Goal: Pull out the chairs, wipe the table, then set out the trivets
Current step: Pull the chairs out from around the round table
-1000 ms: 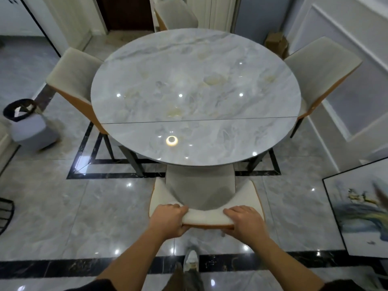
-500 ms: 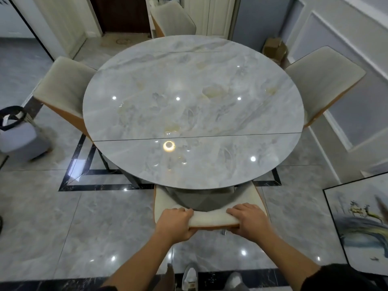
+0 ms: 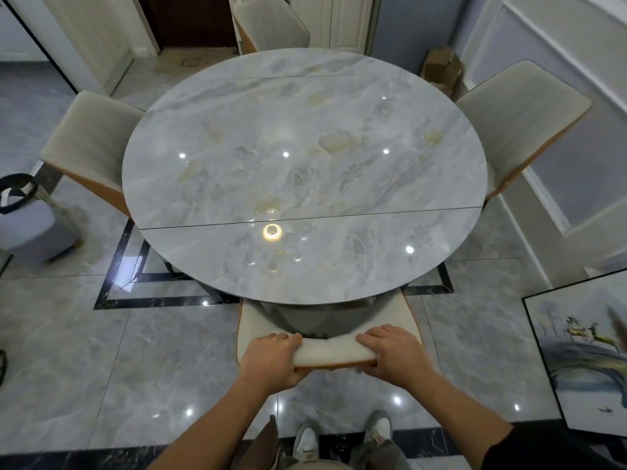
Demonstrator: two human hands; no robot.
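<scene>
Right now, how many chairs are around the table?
4: the near chair, held by the left hand and right hand; the left chair; the far chair; the right chair. None looks hidden.

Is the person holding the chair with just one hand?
No, the left hand and the right hand both grip the top of the chair.

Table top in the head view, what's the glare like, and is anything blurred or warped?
Head view: the glossy table mirrors a ring-shaped light near its seam and several small spots; head view: the wide-angle lens leans the walls outward; head view: the painting is partly smeared.
</scene>
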